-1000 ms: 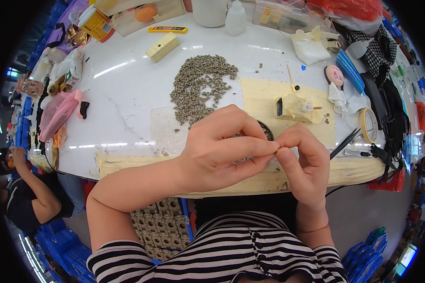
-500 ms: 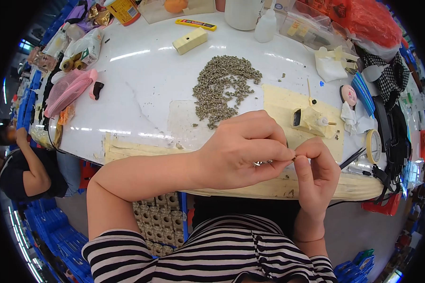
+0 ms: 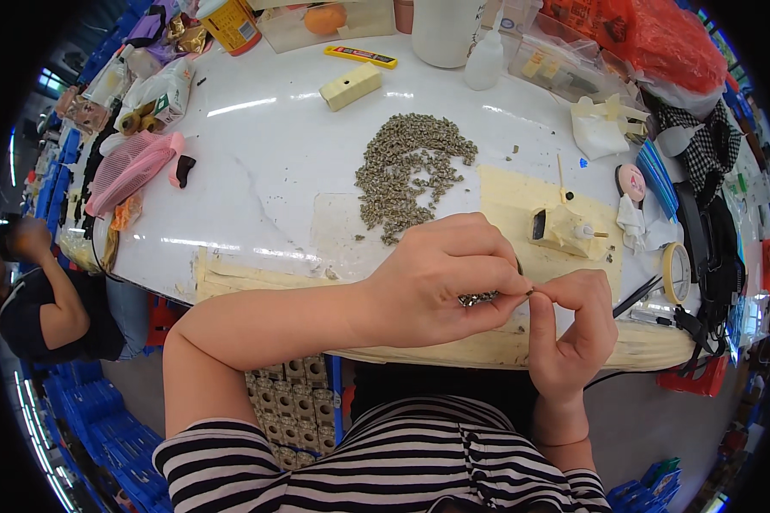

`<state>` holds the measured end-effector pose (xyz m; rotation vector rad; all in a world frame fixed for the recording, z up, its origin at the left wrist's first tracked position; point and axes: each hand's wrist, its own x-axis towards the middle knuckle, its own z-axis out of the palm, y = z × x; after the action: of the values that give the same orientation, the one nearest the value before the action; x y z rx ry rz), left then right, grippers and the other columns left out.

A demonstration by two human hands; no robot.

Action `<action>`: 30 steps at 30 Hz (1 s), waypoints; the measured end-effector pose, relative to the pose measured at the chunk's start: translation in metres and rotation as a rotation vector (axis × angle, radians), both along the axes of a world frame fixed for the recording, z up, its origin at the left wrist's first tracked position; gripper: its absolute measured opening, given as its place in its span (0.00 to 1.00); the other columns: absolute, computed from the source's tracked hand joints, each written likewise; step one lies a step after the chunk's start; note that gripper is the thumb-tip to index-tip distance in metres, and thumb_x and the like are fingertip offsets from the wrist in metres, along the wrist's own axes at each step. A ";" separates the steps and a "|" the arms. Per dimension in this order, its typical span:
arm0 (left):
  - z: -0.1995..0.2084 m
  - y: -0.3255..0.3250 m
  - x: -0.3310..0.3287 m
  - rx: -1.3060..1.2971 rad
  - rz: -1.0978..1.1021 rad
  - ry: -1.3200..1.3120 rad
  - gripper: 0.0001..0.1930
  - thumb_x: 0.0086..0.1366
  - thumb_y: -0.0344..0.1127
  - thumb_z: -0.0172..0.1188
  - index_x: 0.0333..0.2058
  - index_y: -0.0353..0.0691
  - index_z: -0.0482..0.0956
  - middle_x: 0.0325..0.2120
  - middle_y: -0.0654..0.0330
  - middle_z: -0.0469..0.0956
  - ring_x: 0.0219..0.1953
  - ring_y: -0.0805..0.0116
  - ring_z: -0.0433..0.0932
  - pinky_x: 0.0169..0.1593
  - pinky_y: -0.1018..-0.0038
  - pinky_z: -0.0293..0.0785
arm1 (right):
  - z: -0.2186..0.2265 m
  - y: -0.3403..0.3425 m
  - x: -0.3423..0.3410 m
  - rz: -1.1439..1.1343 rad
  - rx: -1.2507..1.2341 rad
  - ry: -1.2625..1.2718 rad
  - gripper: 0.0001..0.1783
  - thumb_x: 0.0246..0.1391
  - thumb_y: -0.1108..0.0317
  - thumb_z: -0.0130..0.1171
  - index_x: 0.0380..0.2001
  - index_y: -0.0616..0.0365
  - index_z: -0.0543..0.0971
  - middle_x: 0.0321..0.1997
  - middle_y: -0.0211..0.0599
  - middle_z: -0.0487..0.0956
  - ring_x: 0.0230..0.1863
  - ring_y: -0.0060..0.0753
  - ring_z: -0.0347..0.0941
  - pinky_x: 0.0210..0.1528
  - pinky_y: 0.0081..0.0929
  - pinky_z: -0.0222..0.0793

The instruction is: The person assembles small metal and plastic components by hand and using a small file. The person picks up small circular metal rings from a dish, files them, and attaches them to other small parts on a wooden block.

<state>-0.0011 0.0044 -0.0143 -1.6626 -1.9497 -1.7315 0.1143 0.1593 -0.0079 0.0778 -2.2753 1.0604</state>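
Observation:
My left hand [image 3: 449, 278] is closed with several small shiny metal parts [image 3: 479, 298] showing in its curled fingers. Its thumb and forefinger pinch a tiny dark piece [image 3: 530, 292], too small to make out. At that same point the thumb and forefinger of my right hand [image 3: 577, 329] come together, so the fingertips of both hands nearly touch. Both hands are above the table's taped front edge. Beyond my left hand spreads a loose pile of small metal parts [image 3: 395, 175]. A tape-wrapped block [image 3: 565, 232] with a thin stick in it lies past my right hand.
A second tape-wrapped block [image 3: 351, 86] and a yellow cutter knife [image 3: 361, 56] lie at the back. White bottles [image 3: 443, 34] stand behind the pile. A tape roll [image 3: 676, 272] and black tweezers [image 3: 638, 292] are on the right, a pink mesh pouch [image 3: 133, 173] on the left. Another person sits far left.
The whole view has shifted slightly, so the table sits a little lower. My fingertips stay together at the tiny piece, and the right thumb is somewhat more upright.

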 end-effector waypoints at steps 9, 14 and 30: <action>0.001 -0.001 -0.002 0.044 -0.083 -0.063 0.11 0.47 0.23 0.71 0.32 0.39 0.84 0.28 0.62 0.80 0.28 0.67 0.78 0.31 0.75 0.72 | -0.002 0.003 0.008 0.185 -0.606 -0.278 0.02 0.55 0.76 0.58 0.31 0.64 0.77 0.30 0.34 0.75 0.33 0.25 0.69 0.40 0.20 0.62; 0.003 0.000 -0.002 -0.003 -0.011 0.000 0.11 0.47 0.21 0.70 0.32 0.38 0.84 0.27 0.61 0.80 0.27 0.69 0.78 0.29 0.77 0.72 | -0.004 0.003 0.005 0.074 -0.318 -0.083 0.03 0.49 0.79 0.63 0.29 0.63 0.78 0.30 0.36 0.77 0.31 0.29 0.70 0.36 0.22 0.64; 0.004 0.001 -0.003 -0.018 -0.004 0.041 0.12 0.46 0.19 0.69 0.32 0.37 0.84 0.26 0.61 0.79 0.27 0.71 0.77 0.27 0.78 0.71 | -0.010 0.004 0.004 0.106 -0.443 -0.113 0.09 0.45 0.80 0.66 0.33 0.64 0.82 0.30 0.39 0.81 0.29 0.30 0.75 0.34 0.22 0.69</action>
<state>-0.0041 0.0056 -0.0102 -1.6953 -1.9519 -1.6726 0.1183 0.1630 -0.0175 -0.0452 -2.0969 1.6359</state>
